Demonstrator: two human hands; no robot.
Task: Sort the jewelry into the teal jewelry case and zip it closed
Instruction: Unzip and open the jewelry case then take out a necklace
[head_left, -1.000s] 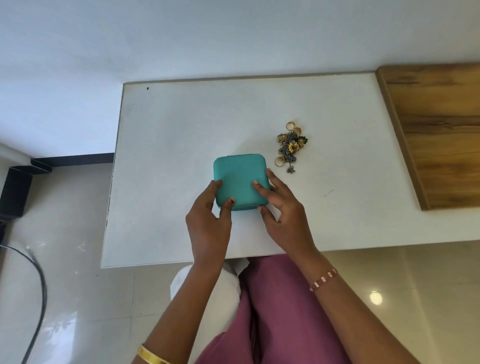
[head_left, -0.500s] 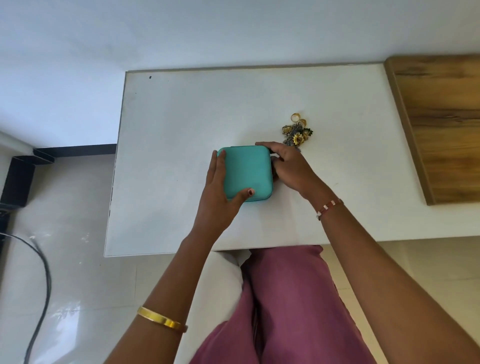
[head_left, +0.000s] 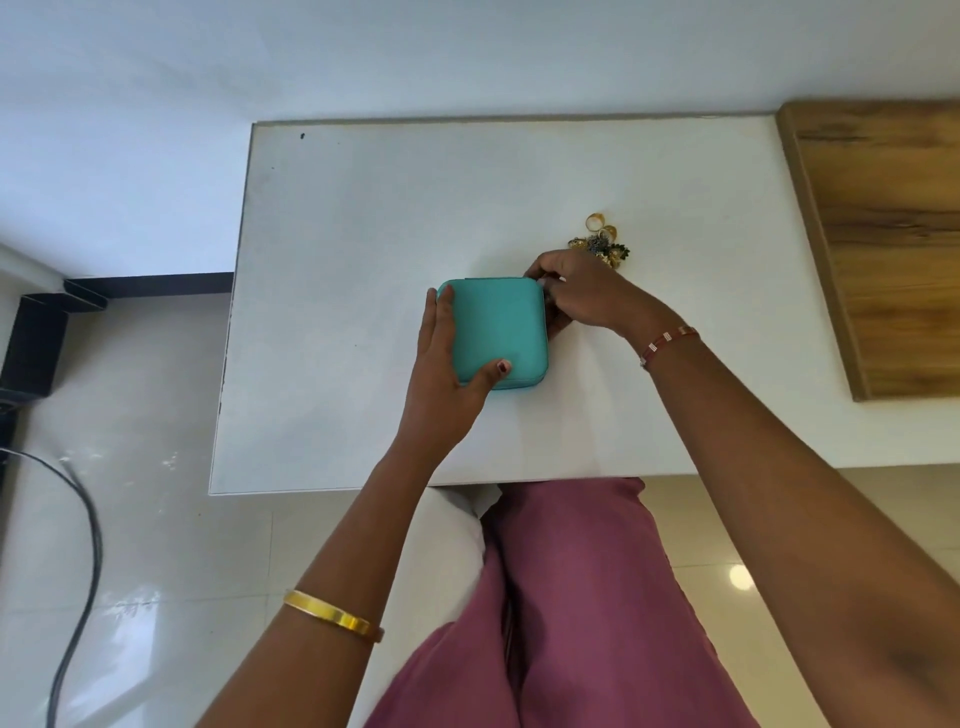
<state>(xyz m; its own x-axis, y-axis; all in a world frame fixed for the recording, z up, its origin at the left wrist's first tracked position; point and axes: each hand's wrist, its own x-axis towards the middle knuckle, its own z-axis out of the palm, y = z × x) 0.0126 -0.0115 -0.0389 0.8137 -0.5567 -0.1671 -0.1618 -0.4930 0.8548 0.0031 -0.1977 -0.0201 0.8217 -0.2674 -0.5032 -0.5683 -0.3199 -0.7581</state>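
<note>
Head view was used, looking down on the white table (head_left: 363, 249), where the teal jewelry case (head_left: 498, 332) lay flat and closed near the middle. Since a second earlier, the left hand (head_left: 441, 374) had been shifted from the case's near edge to its left side, where it was laid along the edge with fingers straight and together and the thumb pressed on the near part of the lid. Over the same interval the right hand (head_left: 582, 296) had been moved from the lid to the far right corner of the case, where its fingers were curled close together at the corner; a small pale piece, possibly the zipper pull, seemed to be pinched there, though this could not be told for certain. The jewelry pile (head_left: 602, 241) of gold rings and flowered pieces was left on the table just beyond the right hand, outside the case. From this it was judged that the case was being steadied and unzipped, so that sorting had not yet been begun. No brand, label or writing could be read on the case or elsewhere.
</note>
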